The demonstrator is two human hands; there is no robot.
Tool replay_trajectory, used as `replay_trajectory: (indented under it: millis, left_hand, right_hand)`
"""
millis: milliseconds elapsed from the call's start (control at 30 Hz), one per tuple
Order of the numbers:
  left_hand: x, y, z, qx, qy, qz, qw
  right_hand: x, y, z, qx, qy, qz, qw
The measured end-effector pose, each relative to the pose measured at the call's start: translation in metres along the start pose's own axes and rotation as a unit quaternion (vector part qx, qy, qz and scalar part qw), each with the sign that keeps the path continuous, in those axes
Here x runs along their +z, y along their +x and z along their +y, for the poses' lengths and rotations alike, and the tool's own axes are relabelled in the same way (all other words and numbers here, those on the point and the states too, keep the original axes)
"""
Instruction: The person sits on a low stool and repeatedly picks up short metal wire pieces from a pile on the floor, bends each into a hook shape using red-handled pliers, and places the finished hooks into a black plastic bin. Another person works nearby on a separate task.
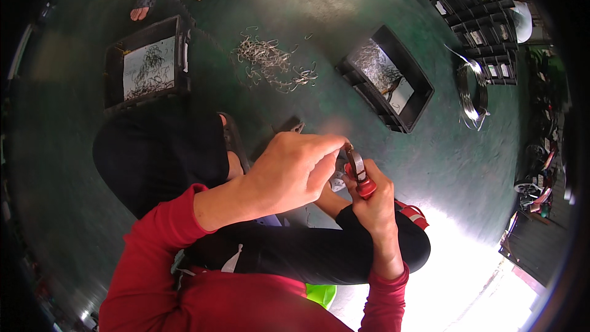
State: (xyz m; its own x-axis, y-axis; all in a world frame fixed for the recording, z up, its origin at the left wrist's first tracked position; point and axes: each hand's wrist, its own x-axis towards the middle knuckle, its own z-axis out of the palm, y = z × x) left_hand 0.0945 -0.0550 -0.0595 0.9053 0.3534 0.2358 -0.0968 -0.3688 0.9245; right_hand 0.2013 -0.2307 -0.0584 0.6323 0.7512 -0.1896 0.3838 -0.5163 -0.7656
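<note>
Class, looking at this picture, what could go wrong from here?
The left hand has fingertips close to the head of the red-handled pliers, so they might get pinched if the right hand squeezes. Loose bent wires on the floor could prick anyone stepping there. The wire coil has stray ends that might snag someone.

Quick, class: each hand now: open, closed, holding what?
Left hand: at the tip of the pliers; whether it holds anything cannot be told.
Right hand: closed on the pliers.
</note>
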Motion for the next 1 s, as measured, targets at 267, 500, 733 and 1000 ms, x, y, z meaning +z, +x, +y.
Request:
replay_trajectory:
  millis: [267,500,733,1000]
  left_hand:
    - [0.008,-0.004,0.002,-0.021,-0.005,0.022,1.000]
    - [0.013,-0.006,0.005,-0.041,-0.018,0.036,0.998]
    - [0.013,-0.004,0.001,-0.068,-0.025,0.015,0.997]
    - [-0.009,0.012,-0.003,-0.206,-0.170,-0.043,0.963]
  right_hand:
    - [0.012,0.003,0.005,-0.038,-0.034,0.063,0.997]
    - [0.018,0.001,0.016,-0.047,-0.085,0.095,0.991]
    - [0.020,0.000,0.016,-0.058,-0.102,0.107,0.987]
    - [-0.022,0.004,-0.001,0.038,0.062,-0.104,0.992]
